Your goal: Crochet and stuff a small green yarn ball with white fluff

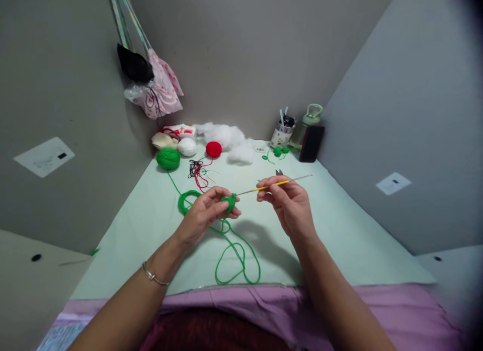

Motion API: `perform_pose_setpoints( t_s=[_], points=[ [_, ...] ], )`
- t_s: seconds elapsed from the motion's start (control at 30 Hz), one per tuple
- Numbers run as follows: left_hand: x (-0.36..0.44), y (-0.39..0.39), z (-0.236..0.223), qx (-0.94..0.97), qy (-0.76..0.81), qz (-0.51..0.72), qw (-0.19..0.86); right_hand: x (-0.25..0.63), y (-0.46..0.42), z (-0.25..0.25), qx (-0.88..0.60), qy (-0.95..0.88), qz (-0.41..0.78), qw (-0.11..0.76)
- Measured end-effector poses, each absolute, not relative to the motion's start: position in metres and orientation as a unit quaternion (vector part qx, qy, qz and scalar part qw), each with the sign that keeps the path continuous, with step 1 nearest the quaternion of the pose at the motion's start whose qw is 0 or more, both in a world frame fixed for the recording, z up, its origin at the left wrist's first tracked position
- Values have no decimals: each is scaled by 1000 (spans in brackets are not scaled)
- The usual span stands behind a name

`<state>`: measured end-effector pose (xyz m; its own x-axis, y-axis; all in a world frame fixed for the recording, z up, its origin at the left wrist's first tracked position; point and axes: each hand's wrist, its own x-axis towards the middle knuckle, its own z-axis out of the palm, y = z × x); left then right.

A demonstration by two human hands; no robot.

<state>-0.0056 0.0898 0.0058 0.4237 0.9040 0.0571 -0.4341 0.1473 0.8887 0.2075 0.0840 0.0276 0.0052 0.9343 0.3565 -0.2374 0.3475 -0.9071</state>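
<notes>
Pinched in my left hand is a small green crochet piece. My right hand grips a crochet hook with a yellow handle, held nearly level. The hook's left tip reaches the top edge of the green piece; its other end points right, past my fingers. Green yarn hangs below the piece and lies in loose loops on the table. More of it forms a coil beside my left hand, with a strand running up to a green yarn ball.
Behind lie a red yarn ball, a white yarn ball, fluffy white stuffing and tangled black thread. Scissors show partly behind my right hand. At the back right stand a pen holder, a bottle and a phone.
</notes>
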Motion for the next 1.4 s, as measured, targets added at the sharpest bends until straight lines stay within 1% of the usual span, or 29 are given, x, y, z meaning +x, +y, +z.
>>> perform_pose_setpoints(
  t_s=[0.37, 0.53, 0.77, 1.4],
  points=[
    [-6, 90, 4, 464, 259, 467, 707, 206, 82, 29, -313, -529, 469, 634],
    [-6, 90, 5, 468, 255, 460, 710, 206, 82, 29, -327, -530, 452, 639],
    [-5, 91, 4, 473, 246, 464, 708, 207, 83, 30, -304, -519, 465, 650],
    [-7, 91, 3, 480, 246, 458, 707, 206, 84, 28, -285, -528, 481, 639]
  ],
)
